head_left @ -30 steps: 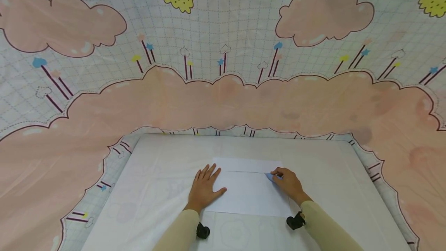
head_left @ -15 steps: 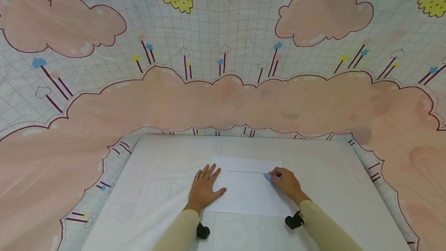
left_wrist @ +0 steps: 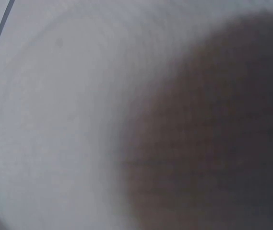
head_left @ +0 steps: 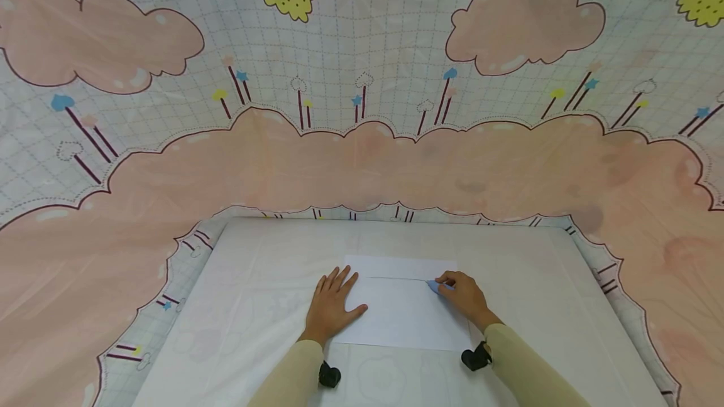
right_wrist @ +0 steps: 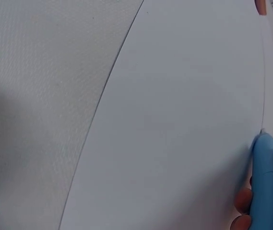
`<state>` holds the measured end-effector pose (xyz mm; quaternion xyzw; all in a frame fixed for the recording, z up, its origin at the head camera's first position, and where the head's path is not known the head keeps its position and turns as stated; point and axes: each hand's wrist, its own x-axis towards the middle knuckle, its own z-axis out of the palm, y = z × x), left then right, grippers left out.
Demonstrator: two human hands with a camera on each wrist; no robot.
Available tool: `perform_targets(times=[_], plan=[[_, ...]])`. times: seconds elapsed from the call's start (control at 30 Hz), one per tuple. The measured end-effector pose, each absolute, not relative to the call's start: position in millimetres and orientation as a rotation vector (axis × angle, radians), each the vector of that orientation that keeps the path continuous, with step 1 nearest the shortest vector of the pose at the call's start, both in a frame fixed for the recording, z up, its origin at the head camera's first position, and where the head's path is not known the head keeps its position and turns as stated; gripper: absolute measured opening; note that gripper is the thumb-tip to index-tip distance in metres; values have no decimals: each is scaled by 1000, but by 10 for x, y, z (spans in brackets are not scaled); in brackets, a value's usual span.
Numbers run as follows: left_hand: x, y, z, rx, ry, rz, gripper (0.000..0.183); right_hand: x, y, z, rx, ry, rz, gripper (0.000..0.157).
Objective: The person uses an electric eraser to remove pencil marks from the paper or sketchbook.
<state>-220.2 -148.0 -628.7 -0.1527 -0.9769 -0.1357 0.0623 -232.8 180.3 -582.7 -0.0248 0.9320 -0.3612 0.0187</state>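
A white sheet of paper [head_left: 407, 319] lies on the white-covered table, with a thin dark line [head_left: 396, 278] across its upper part. My left hand [head_left: 334, 306] rests on the sheet's left edge with fingers spread and thumb stretched inward. My right hand [head_left: 466, 297] grips a thick, light-blue, rounded tool [right_wrist: 268, 187] between thumb and fingers. The tool's small pale tip [right_wrist: 263, 131] meets the line on the paper, and the line runs from it toward the left hand. A large dark blur [left_wrist: 213, 143] covers much of the left wrist view.
The table [head_left: 254, 269] is covered in white, slightly wrinkled sheeting. Behind and around it hangs or lies a cloth [head_left: 362, 168] printed with clouds and stars. Each wrist carries a black device, one at the left [head_left: 330, 375] and another at the right [head_left: 477, 357].
My right hand has slid slightly left with the blue tool, its tip following the line. The left hand and the paper have stayed put.
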Motion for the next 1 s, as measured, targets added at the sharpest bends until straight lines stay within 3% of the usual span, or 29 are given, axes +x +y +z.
perform_targets(times=[1.0], plan=[[-2195,-1480,-6254,-464,-2965,-393,80,-2328,1845,-5834,-21,2932,-1075,13]])
